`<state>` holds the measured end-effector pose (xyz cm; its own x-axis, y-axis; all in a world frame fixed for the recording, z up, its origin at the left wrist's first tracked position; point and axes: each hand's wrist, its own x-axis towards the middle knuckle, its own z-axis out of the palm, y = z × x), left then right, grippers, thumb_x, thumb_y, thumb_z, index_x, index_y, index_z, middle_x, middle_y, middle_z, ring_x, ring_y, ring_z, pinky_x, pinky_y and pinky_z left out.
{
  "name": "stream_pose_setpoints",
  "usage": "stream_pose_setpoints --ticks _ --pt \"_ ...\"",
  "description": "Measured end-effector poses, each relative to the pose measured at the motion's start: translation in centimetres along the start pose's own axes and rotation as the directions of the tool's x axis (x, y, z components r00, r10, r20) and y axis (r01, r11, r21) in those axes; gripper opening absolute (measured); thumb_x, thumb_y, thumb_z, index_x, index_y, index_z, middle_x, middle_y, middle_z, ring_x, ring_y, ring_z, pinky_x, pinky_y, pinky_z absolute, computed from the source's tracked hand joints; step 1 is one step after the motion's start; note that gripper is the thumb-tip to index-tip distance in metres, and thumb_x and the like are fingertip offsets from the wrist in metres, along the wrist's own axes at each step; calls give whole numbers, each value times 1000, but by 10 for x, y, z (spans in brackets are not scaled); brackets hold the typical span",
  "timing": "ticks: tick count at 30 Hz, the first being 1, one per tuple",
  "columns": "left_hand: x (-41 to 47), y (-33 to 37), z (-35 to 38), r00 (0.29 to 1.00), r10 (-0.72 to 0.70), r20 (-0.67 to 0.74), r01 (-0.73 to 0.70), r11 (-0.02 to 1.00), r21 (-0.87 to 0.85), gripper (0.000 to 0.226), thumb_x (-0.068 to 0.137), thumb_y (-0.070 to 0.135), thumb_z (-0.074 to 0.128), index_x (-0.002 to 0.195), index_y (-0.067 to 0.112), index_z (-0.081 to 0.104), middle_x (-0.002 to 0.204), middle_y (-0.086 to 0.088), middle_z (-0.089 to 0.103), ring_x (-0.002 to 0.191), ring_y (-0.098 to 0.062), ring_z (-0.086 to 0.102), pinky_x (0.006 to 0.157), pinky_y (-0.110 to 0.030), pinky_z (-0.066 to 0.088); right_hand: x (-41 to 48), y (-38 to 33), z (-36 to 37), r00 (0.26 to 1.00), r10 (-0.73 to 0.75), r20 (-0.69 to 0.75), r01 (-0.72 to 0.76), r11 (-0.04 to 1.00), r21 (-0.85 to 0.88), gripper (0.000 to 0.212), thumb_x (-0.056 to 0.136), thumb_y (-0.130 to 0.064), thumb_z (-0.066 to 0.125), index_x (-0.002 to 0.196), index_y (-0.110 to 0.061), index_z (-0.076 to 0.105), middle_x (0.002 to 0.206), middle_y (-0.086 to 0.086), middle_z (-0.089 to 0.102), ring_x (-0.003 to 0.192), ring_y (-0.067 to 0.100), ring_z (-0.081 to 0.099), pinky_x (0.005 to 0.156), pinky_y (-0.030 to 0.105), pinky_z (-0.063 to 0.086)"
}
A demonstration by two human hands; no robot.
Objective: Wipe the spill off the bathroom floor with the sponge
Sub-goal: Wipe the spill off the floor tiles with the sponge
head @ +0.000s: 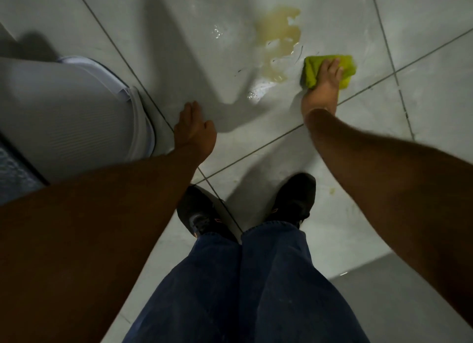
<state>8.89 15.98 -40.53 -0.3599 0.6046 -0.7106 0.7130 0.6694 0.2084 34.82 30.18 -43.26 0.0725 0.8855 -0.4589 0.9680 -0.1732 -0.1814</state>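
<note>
Pressing down, right hand (323, 85) on yellow-green sponge (330, 69)

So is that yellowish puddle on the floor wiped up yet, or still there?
Still there. The spill lies wet and yellowish on the tile, and the sponge under the right hand sits beside its edge.

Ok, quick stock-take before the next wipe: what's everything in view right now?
spill: one, yellowish-brown puddle, on the floor just left of the sponge
sponge: one, yellow-green, flat on the floor under the right hand
clear wet patches: a few, glinting, near the spill
floor tiles: several, pale grey-white with dark grout lines
white fixture: one, ribbed, at far left; what it is, cannot tell
shoes: two, black, bottom centre
jeans: dark blue, bottom centre
left hand: flat on the floor, empty
right hand: pressing on the sponge
</note>
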Motion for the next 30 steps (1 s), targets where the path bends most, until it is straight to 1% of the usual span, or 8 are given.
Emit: stream_pose_setpoints --ticks 3,8,10,13,18,22,27,30 --pt "0 -2 0 998 55 -7 -53 984 170 59 104 22 32 159 3 22 170 -14 10 156 -30 17 124 -45 23 -8 -47 19 982 -162 -94 169 983 75 71 92 -8 50 157 0 25 163 23 27 152 38 25 127 46 23" --pt "3 0 -6 999 23 -25 -18 983 184 62 104 25 33 161 5 18 171 -13 11 157 -28 17 122 -44 25 -88 -52 57 720 -627 299 653 757 16 76 91 6 45 161 -13 23 171 10 14 159 30 11 129 43 16" --pt "3 2 -4 999 32 -32 -26 984 174 65 104 26 34 162 6 13 171 -13 10 157 -29 16 123 -46 23 -89 -39 57 702 -656 277 688 725 -26 73 91 3 45 160 -16 28 170 7 19 158 27 17 128 42 21" --pt "4 0 1 999 44 18 -46 991 123 67 103 28 36 162 7 12 171 -14 10 157 -32 16 125 -48 20 -57 -24 35 914 -392 105 385 920 77 64 92 -17 45 155 -10 39 162 12 38 150 26 36 124 40 31" --pt "-5 -6 10 1000 29 1 -29 994 102 69 102 28 39 162 8 12 171 -14 10 157 -32 16 125 -48 20 12 -45 -3 997 -52 57 53 999 -9 72 94 -5 48 160 -6 18 170 18 12 156 38 13 129 40 16" --pt "-7 -7 9 999 28 -42 -25 996 88 69 101 26 40 162 7 14 171 -14 12 156 -31 18 124 -47 22 -27 -96 20 949 -288 127 288 957 19 63 100 -10 43 160 -10 23 169 15 19 155 33 22 126 33 19" --pt "2 -6 4 997 -4 -79 8 999 45 69 100 25 41 162 9 15 171 -11 12 156 -30 18 123 -47 22 -101 -76 60 705 -601 375 658 753 -29 73 96 -3 42 162 -21 18 172 2 9 160 24 8 129 41 14" --pt "4 -8 4 997 -14 -82 17 999 46 69 100 24 40 162 9 14 171 -11 12 157 -30 17 124 -48 22 -92 -32 49 770 -578 269 610 791 -48 74 93 3 45 161 -20 26 171 4 15 159 25 14 129 39 16"
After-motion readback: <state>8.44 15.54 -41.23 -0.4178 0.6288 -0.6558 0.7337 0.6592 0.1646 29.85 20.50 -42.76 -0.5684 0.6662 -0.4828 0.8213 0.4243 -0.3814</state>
